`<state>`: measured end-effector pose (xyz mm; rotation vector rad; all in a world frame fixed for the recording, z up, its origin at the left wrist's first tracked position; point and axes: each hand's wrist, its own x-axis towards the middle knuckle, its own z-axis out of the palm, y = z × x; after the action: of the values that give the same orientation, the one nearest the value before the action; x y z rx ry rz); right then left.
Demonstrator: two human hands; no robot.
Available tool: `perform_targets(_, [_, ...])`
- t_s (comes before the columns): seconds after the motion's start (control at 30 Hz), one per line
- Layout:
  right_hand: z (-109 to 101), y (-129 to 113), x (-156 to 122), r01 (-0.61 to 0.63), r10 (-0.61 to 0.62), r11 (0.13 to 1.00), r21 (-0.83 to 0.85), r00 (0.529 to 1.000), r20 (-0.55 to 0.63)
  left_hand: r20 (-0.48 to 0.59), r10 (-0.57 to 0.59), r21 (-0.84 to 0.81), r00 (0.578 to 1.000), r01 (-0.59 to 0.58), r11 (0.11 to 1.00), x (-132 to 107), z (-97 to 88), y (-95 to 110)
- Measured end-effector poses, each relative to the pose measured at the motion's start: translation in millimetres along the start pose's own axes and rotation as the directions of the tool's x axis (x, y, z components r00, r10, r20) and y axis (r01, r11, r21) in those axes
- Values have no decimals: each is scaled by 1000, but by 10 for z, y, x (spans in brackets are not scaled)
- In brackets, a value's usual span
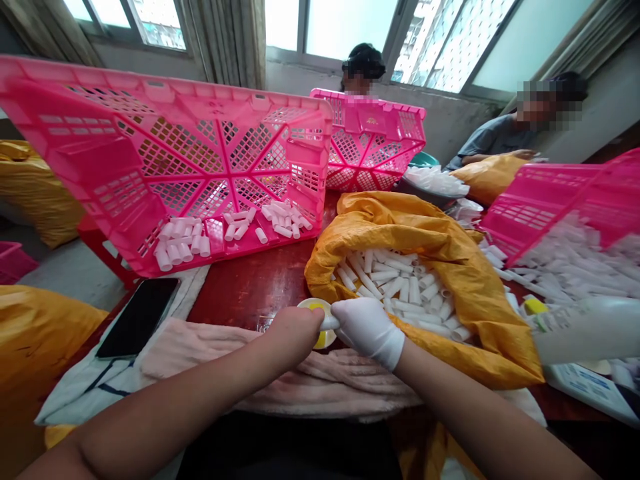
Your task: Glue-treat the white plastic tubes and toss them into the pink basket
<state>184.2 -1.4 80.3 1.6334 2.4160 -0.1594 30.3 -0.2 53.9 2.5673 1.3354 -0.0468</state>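
Between my two hands is a short white plastic tube [329, 323], gripped at both ends. My left hand [297, 333] is bare and closed around its left end. A white glove covers my right hand [369, 329], whose fingers pinch the tube's right end. Just beneath the tube sits a small white dish [309, 304] with something yellow in it, partly hidden by my hands. Right beside my gloved hand, an orange woven sack [465, 267] lies open, full of similar white tubes [400, 283].
A pink basket [225, 167] stands on its side with several tubes inside. A phone [139, 317] lies on a towel at left; a pink cloth [200, 347] lines the table edge. At right are a translucent bottle [590, 330] and heaped tubes. Two people sit beyond.
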Motion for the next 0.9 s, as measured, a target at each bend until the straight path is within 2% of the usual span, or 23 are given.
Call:
perform_targets(0.07, [-1, 38, 39, 20, -21, 1000, 12, 999, 45, -53, 21, 96, 998, -16, 995, 6, 44, 17])
perform_targets(0.13, [-1, 60, 79, 51, -53, 998, 30, 995, 86, -54, 55, 125, 997, -48, 991, 18, 63, 22])
perform_targets(0.27, [-10, 12, 89, 16, -16, 1000, 10, 998, 68, -13, -1, 46, 1000, 2, 999, 60, 18, -2])
perform_targets(0.37, [5, -77, 4, -31, 31, 999, -14, 999, 31, 101, 0, -79, 995, 8, 997, 70, -44, -26])
perform_targets(0.5, [83, -144, -135, -43, 43, 999, -12, 999, 7, 272, 117, -250, 955, -47, 967, 41, -58, -5])
perform_targets(0.57, [119, -127, -161, -45, 45, 999, -6, 999, 18, 249, 120, -215, 961, -66, 974, 24, -22, 40])
perform_targets(0.67, [131, -50, -130, -19, 18, 1000, 10, 998, 55, 118, 45, -74, 992, -36, 997, 15, 34, 117])
perform_targets(0.73, [106, 1, -87, 25, -27, 999, 28, 996, 86, 52, 33, -12, 998, -33, 999, 21, 41, 146])
perform_targets(0.83, [50, 6, -38, 63, -68, 997, 51, 991, 111, 22, 36, 40, 999, -37, 999, 41, 1, 139])
perform_targets(0.9, [28, -51, -29, 36, -40, 998, 43, 995, 95, 48, 19, 6, 999, -20, 1000, 43, -42, 117])
